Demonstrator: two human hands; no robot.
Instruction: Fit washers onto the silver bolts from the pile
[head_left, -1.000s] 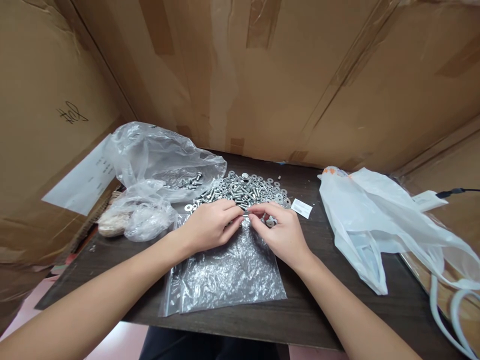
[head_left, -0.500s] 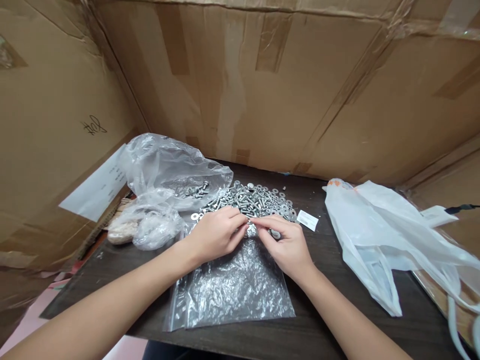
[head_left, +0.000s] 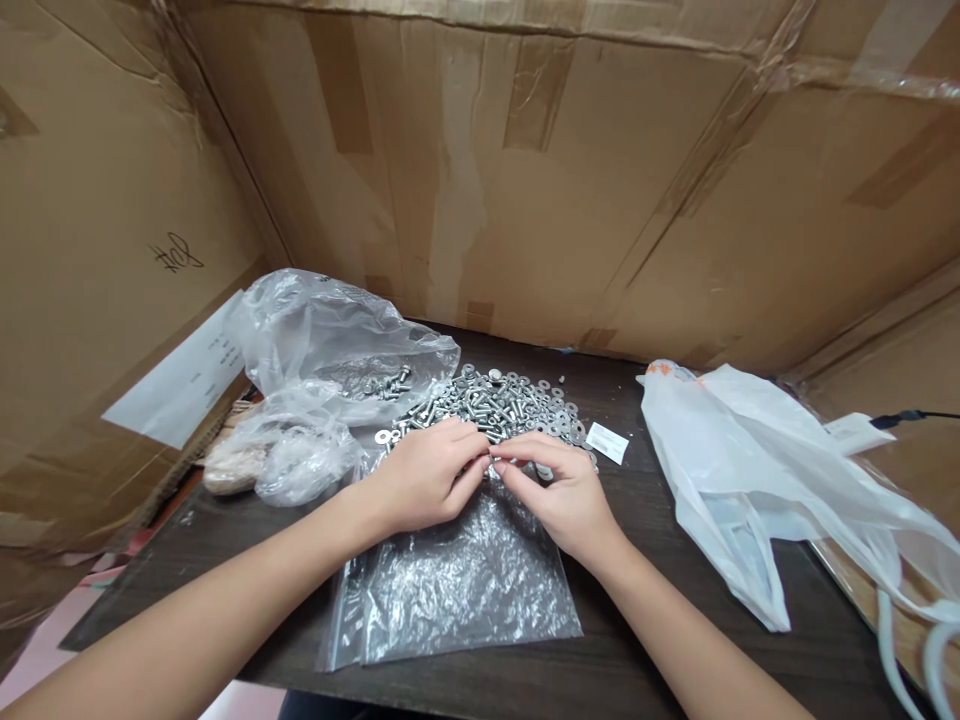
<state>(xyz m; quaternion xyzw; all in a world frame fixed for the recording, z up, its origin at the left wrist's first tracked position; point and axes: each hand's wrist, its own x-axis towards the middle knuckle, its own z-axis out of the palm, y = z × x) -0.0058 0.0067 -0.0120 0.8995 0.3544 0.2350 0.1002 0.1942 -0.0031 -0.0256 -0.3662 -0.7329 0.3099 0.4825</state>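
My left hand [head_left: 429, 476] and my right hand [head_left: 559, 488] meet at the fingertips over the near edge of a heap of silver bolts and washers [head_left: 510, 402]. Both are closed in a pinch around a small metal piece between them, too small to make out. Beneath the hands, clear zip bags [head_left: 469, 590] lie flat on the dark table [head_left: 637, 620], partly covered by the fingers. A small white label [head_left: 607, 443] is right of the heap.
An open clear bag [head_left: 322, 325] with some bolts lies at the back left, beside a bundled plastic bag [head_left: 304, 465]. White plastic bags [head_left: 727, 440] spread over the right side. Cardboard walls [head_left: 420, 180] enclose the back and sides.
The view has shifted slightly. My fingertips have come closer together, and the right thumb is now nearer the left fingers.
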